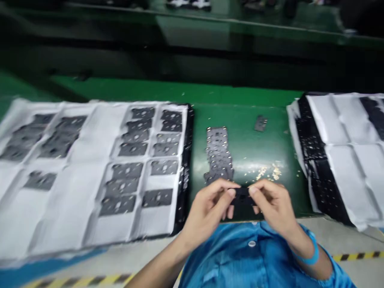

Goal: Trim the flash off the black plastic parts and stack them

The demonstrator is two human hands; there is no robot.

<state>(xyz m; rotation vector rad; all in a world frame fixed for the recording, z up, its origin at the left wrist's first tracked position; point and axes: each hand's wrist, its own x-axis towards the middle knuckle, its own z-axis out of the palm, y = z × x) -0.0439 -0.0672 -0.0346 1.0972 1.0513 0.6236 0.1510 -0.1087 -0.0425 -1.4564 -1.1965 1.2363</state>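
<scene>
Between my two hands, just above the green table's front edge, is a small flat black plate (242, 197) with a hole near its middle. My left hand (214, 204) pinches its left end between thumb and fingers. At the other end, my right hand (271, 204) pinches it the same way. Beyond my left hand lies an overlapping row of similar dark plates (218, 152) with small brass-coloured bits along their edges. Scattered small brass-coloured pieces (268, 172) lie beyond my right hand. A single dark plate (261, 123) rests farther back.
On the left a white-lined compartment tray (96, 136) holds several dark plates. Another white-lined tray (345, 120) with a black side stands at the right, dark parts in its far compartment. The green table (255, 148) lies between them. A dark raised ledge (192, 60) runs across the back.
</scene>
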